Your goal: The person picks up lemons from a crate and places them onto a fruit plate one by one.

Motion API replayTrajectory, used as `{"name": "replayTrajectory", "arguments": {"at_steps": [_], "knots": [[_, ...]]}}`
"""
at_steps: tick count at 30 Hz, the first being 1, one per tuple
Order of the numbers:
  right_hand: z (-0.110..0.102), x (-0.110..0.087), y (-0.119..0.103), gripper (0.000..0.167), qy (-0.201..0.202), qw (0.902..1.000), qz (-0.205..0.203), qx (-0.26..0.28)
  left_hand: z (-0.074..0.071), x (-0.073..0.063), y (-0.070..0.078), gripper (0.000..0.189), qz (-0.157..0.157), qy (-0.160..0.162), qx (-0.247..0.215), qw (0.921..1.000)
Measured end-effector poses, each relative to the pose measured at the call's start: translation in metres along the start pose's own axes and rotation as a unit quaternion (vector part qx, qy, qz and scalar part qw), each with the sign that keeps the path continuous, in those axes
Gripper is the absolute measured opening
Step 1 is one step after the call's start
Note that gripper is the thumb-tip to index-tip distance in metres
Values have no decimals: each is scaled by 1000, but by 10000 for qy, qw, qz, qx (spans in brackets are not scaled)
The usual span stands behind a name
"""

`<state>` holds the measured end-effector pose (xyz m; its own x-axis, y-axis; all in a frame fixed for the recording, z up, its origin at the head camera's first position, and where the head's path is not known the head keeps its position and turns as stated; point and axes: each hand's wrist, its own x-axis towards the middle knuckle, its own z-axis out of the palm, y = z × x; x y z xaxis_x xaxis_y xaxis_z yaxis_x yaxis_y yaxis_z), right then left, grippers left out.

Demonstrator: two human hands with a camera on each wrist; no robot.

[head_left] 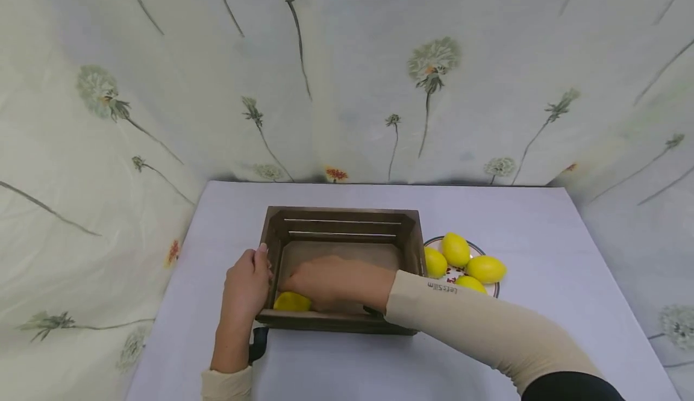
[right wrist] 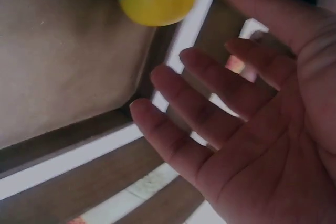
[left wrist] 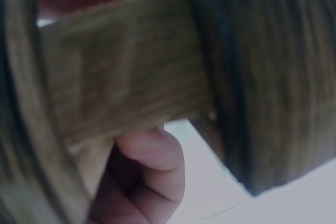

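A brown slatted wooden crate (head_left: 347, 323) stands on the table, its open top facing up. My left hand (head_left: 246, 283) grips the crate's left side; in the left wrist view its curled fingers (left wrist: 155, 150) wrap around a wooden slat (left wrist: 126, 66). My right hand (head_left: 325, 277) reaches down inside the crate, over its left half. Seen from the right wrist, the fingers of the right hand (right wrist: 231, 108) are spread and loosely extended, with nothing in the palm. One yellow lemon (head_left: 293, 301) lies in the crate's near left corner, just beyond the right fingertips.
To the right of the crate, a patterned plate (head_left: 492, 288) with a dark rim bears several lemons (head_left: 486, 269), partly hidden by the right sleeve (head_left: 461, 304). A white cloth (head_left: 542, 256) covers the table. Dandelion-print curtains (head_left: 358, 88) hang behind and at the sides.
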<state>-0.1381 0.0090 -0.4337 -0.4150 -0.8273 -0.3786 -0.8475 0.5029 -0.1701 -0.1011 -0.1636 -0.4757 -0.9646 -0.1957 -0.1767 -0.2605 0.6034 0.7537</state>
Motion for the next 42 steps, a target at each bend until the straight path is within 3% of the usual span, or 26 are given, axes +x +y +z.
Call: {"name": "replayTrajectory", "arguments": {"at_steps": [4, 9, 11, 15, 17, 22, 29, 42], "knots": [[4, 20, 1, 41, -223, 9992, 97, 307, -6, 1, -1, 52, 34, -14, 96, 9999], [10, 42, 5, 55, -565, 9952, 428, 674, -8, 1, 1, 50, -23, -29, 0, 10000], [12, 49, 6, 47, -692, 9939, 576, 631, -7, 1, 3, 50, -27, -31, -77, 10000], [18, 57, 9, 14, -923, 9919, 752, 445, -4, 2, 6, 50, -60, -23, -148, 9999], [21, 59, 9, 8, -975, 9924, 668, 332, -2, 3, 6, 50, -69, -14, -140, 9999], [26, 63, 6, 12, -920, 9946, 347, 344, -1, 4, 5, 50, -44, 11, -122, 9999], [25, 64, 6, 8, -1106, 9922, 363, 445, -1, 5, 3, 49, -47, 31, -76, 10000], [31, 58, 8, 21, -1122, 9866, 666, 978, -2, 5, 3, 48, -83, 9, -57, 9999]]}}
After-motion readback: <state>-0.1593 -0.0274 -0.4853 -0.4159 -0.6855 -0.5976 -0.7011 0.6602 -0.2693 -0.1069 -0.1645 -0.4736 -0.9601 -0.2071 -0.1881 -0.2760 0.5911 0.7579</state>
